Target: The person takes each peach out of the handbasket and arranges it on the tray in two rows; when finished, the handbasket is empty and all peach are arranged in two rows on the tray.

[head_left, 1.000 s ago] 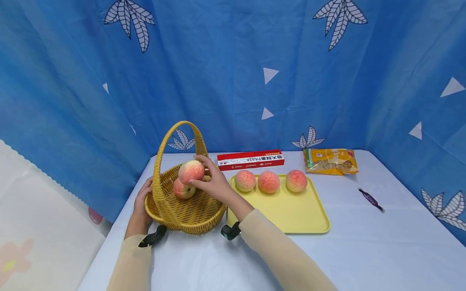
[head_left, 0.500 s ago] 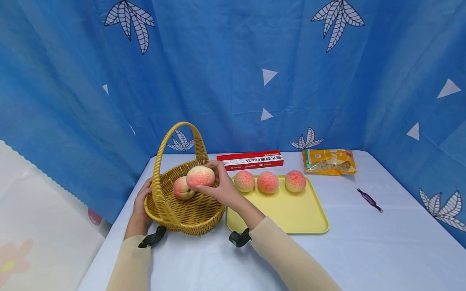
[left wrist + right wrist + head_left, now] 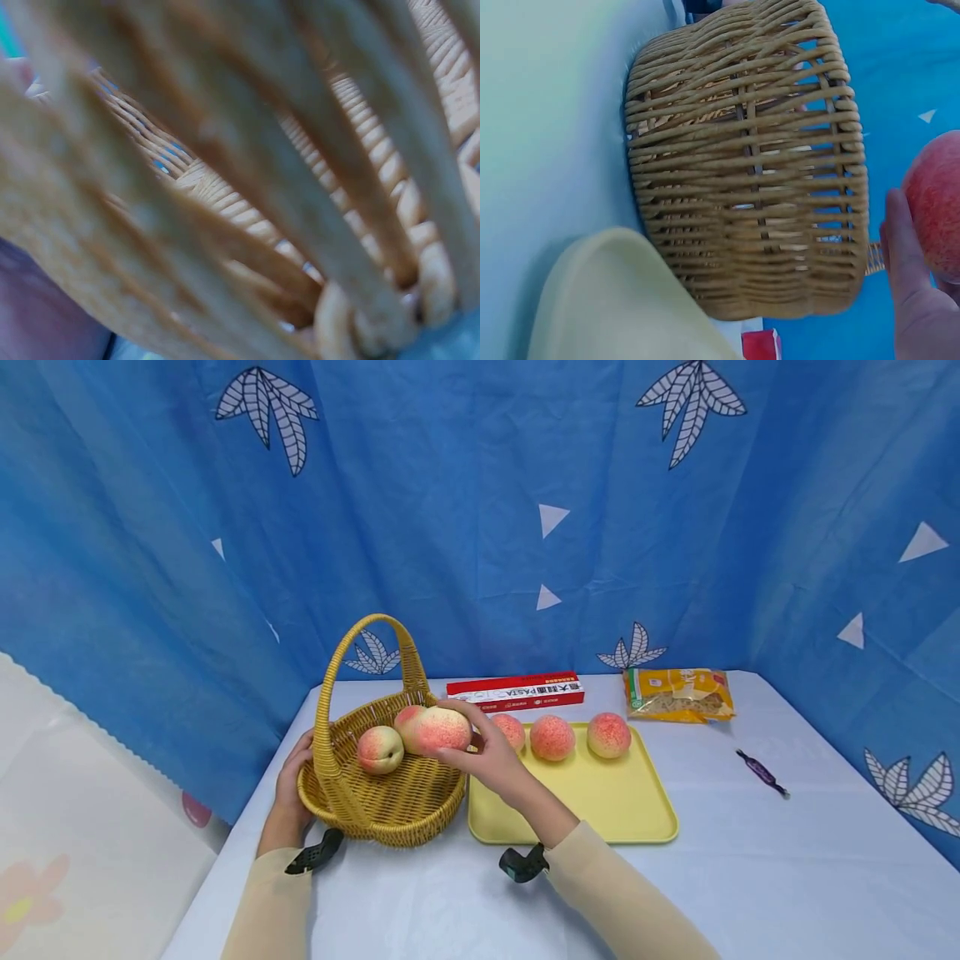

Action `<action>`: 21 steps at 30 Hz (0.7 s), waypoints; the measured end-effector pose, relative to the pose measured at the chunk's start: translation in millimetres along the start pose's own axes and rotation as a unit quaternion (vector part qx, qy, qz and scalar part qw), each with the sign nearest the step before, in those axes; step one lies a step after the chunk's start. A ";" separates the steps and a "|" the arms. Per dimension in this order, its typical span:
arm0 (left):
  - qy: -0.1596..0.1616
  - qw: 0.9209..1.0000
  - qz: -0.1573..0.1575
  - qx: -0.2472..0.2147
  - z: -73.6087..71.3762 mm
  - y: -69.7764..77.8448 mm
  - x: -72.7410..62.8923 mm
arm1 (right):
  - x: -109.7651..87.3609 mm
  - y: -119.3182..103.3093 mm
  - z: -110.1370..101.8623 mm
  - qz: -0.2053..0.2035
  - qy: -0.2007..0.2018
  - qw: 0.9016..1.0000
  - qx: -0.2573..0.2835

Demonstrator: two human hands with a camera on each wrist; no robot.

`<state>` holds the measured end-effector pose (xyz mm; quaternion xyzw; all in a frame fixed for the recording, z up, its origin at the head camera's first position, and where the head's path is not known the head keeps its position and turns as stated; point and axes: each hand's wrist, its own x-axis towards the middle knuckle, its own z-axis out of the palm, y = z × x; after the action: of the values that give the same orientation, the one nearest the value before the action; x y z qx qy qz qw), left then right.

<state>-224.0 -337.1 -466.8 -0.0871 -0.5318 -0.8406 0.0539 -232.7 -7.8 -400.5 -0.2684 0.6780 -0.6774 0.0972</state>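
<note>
My right hand [image 3: 486,752] holds a pink-and-cream peach [image 3: 444,731] above the right side of a yellow wicker basket [image 3: 405,827]. In the right wrist view the thumb and palm press against the held peach [image 3: 939,206], beyond the basket's woven wall [image 3: 742,165]. Two more peaches lie inside: one shows its stem hollow [image 3: 380,750], and the other peach [image 3: 407,720] is partly hidden by the held one. At the basket's left rim my left hand [image 3: 291,777] grips the edge beside the tall handle [image 3: 327,710]. The left wrist view is filled by blurred wicker [image 3: 247,165].
A yellow tray [image 3: 585,802] right of the basket bears three peaches [image 3: 552,737] along its far edge. Behind stand a red pasta box [image 3: 517,693] and an orange pasta bag [image 3: 678,695]. A purple wrapped candy [image 3: 762,773] lies at right. Blue curtain encloses the back.
My right hand has carried its peach rightward, from above the basket's middle to near its right rim. That uncovers the two peaches inside. The left hand stays put.
</note>
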 end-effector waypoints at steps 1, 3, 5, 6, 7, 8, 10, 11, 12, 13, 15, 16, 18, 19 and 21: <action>0.002 1.000 -0.001 0.002 0.2 -0.1 -0.5 | -1.6 0.7 -2.0 -0.001 0.002 1.000 0.001; 0.006 1.000 -0.004 0.006 0.1 -0.2 -1.1 | -4.8 2.0 -6.1 -0.002 0.007 1.000 -0.002; 0.009 1.000 -0.005 0.011 0.0 -0.2 -1.2 | -8.4 2.6 -10.0 0.002 0.008 1.000 -0.001; 0.011 1.000 -0.006 0.012 0.0 -0.2 -1.2 | -10.3 2.6 -12.0 0.003 0.008 1.000 0.000; 0.011 1.000 -0.006 0.014 0.0 -0.3 -1.1 | -12.3 2.7 -14.0 0.005 0.008 1.000 0.000; 0.012 1.000 -0.006 0.015 0.0 -0.2 -1.1 | -14.4 3.0 -16.0 0.008 0.008 1.000 -0.002; 0.013 1.000 -0.005 0.018 0.5 0.0 -1.1 | -18.5 3.5 -19.9 0.014 0.009 1.000 -0.002; 0.013 1.000 -0.005 0.020 0.7 0.1 -1.1 | -20.6 3.8 -21.7 0.018 0.012 1.000 -0.005; 0.014 1.000 -0.005 0.021 1.2 0.3 -1.0 | -22.6 4.5 -23.4 0.020 0.016 1.000 -0.007; 0.015 1.000 -0.005 0.024 1.7 0.5 -1.0 | -24.3 5.2 -25.0 0.023 0.019 1.000 -0.008; 0.018 0.999 -0.005 0.028 3.0 0.9 -0.9 | -27.7 6.4 -27.9 0.032 0.027 0.999 -0.010; 0.020 0.999 -0.004 0.028 3.5 0.9 -0.8 | -29.2 7.2 -29.3 0.035 0.031 0.999 -0.013; 0.021 0.999 -0.004 0.028 4.1 0.9 -0.8 | -32.0 8.8 -31.9 0.039 0.039 0.998 -0.016; 0.021 0.999 -0.005 0.028 4.2 0.9 -0.8 | -33.3 9.4 -33.1 0.041 0.043 0.998 -0.018; 0.021 0.999 -0.004 0.027 4.3 0.8 -0.9 | -36.0 11.0 -35.9 0.042 0.049 0.998 -0.018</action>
<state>-222.7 -333.5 -464.5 -0.0656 -0.5537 -0.8277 0.0637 -222.9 40.4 -417.2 -0.2078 0.7048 -0.6725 0.0878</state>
